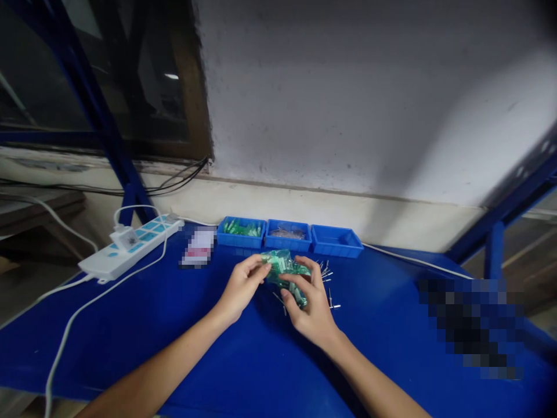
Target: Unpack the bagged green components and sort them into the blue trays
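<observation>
Grey-white plastered wall (348, 104) rises behind a smooth blue tabletop (217, 360), on which every place is given from the crinkled clear plastic bag of small green pieces (282, 268), held above its middle. Far to the left of the bag lies a long white plastic power strip with light-blue sockets (152, 235), a boxy white plug (125, 238) seated in it. Nearer, but still left of the bag, is a flat pale item with a reddish band (199, 247), pixelated past reading. Beyond the bag, slightly left, stands a blue plastic tray of green pieces (241, 241). At the bag's left side the bare left hand (246, 284) pinches its edge between thumb and fingers. Directly beyond it sits a blue plastic tray of brownish contents (288, 243). At its right side the bare right hand (311, 305) curves over it, fingers spread; how firmly it grips, I cannot tell. Thin silvery metal pins (326, 273) lie scattered just right of the bag, and beyond them is a shallow blue plastic tray (336, 249). Well right of the bag lies a dark, pixelated shape (470, 331)
</observation>
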Demonstrator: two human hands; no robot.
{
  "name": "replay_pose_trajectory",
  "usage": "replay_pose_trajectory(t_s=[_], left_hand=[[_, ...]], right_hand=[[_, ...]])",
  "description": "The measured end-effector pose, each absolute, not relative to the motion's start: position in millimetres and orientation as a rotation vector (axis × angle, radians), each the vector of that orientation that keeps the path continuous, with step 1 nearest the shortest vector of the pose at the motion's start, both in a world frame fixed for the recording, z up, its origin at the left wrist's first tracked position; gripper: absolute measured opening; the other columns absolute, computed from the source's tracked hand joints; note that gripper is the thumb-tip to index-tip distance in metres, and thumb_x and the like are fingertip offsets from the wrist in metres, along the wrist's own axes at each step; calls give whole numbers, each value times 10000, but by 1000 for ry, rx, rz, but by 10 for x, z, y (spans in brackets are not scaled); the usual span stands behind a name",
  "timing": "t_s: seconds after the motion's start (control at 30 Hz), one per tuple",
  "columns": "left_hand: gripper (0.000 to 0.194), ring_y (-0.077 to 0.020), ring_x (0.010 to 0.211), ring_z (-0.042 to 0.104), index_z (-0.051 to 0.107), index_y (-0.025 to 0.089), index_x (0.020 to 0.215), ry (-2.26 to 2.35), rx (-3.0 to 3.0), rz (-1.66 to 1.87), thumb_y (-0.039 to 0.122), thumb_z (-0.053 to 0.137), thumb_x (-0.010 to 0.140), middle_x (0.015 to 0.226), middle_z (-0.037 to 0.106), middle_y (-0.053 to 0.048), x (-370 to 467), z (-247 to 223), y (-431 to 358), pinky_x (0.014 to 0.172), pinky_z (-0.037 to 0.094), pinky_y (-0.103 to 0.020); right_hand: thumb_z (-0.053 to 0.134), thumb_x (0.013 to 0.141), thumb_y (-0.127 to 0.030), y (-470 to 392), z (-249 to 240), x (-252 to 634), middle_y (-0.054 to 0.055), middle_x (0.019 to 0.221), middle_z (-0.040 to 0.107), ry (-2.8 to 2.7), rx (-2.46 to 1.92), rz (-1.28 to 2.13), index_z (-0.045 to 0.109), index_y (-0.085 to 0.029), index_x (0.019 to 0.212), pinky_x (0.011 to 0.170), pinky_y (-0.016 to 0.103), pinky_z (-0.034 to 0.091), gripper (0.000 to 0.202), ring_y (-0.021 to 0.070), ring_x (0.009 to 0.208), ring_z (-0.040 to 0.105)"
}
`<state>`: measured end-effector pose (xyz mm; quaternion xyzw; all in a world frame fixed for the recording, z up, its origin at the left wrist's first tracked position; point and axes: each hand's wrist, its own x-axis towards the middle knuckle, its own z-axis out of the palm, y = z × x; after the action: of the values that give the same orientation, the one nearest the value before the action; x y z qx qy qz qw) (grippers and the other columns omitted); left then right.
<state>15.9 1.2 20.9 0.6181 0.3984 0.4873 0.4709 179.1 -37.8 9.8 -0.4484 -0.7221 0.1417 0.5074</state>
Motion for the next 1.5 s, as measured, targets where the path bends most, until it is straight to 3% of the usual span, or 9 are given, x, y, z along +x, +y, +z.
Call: replay_pose_trajectory(t_s=[0.17, 0.33, 0.57, 0.7, 0.83, 1.03, 1.13, 1.33, 1.5], left_hand=[[167, -181, 942, 589, 669, 203, 957, 958, 1948, 1369, 233, 560, 833, 994, 646, -55, 130, 202, -2, 800, 471, -310], [301, -178, 1023, 524, 664, 276, 1013, 874, 2416, 1336, 88, 520, 827, 1079, 596, -41, 152, 147, -72, 841, 458, -337], [244, -193, 1095, 467, 617, 247, 983, 1030, 2395, 1361, 92, 514, 825, 1143, 490, -62, 151, 134, -53, 896, 426, -354], [45, -192, 1011, 506, 549, 187, 796, 1119, 2246, 1407, 146, 545, 814, 1009, 526, -60, 137, 163, -28, 890, 407, -358], [104, -167, 832, 528, 545, 180, 714, 1080, 2140, 1294, 219, 581, 803, 815, 568, -19, 146, 187, -24, 788, 403, -313], [282, -160, 733, 554, 615, 168, 1000, 755, 1378, 1044, 371, 534, 821, 814, 617, -46, 188, 171, -30, 636, 393, -264], [417, -172, 752, 564, 616, 141, 1060, 640, 1115, 1043, 462, 476, 834, 875, 628, -89, 187, 173, -30, 627, 400, -270], [194, -122, 711, 536, 609, 170, 904, 828, 1302, 1151, 290, 652, 757, 759, 603, -6, 187, 161, -10, 647, 388, -231], [72, -136, 750, 556, 591, 179, 857, 974, 1740, 1360, 240, 566, 827, 813, 602, -17, 153, 150, -6, 672, 419, -257]], right_hand=[[486, 857, -431, -283, 153, 1858, 64, 899, 587, -1511, -1109, 755, 678, -194, 869, 842, 343, 438, 305, 211, 919, 564], [549, 812, -467, -245, 168, 1853, 4, 637, 571, -1199, -982, 1160, 625, -171, 691, 624, 262, 418, 328, 140, 607, 516], [609, 771, -395, -245, 132, 1824, 18, 751, 639, -1218, -1085, 1017, 645, -172, 873, 579, 244, 407, 247, 134, 618, 530], [559, 808, -292, -243, 100, 1869, 30, 828, 651, -1379, -1125, 652, 593, -193, 919, 662, 279, 445, 152, 170, 730, 590], [518, 788, -154, -283, 133, 1897, 56, 955, 631, -1556, -1000, 337, 568, -210, 901, 803, 348, 452, 135, 204, 910, 593], [496, 741, -90, -318, 171, 1880, 82, 1081, 497, -1621, -965, 55, 629, -221, 857, 832, 390, 456, 220, 234, 1034, 526], [476, 717, -62, -313, 151, 1882, 80, 1097, 459, -1632, -946, 54, 643, -229, 855, 817, 383, 465, 274, 241, 1065, 503], [414, 692, -23, -332, 109, 1858, 85, 1151, 400, -1684, -1005, 233, 654, -242, 920, 760, 346, 476, 397, 232, 1071, 480], [520, 731, -189, -284, 147, 1853, 70, 975, 480, -1478, -1169, 490, 670, -212, 780, 790, 352, 431, 159, 228, 956, 502]])
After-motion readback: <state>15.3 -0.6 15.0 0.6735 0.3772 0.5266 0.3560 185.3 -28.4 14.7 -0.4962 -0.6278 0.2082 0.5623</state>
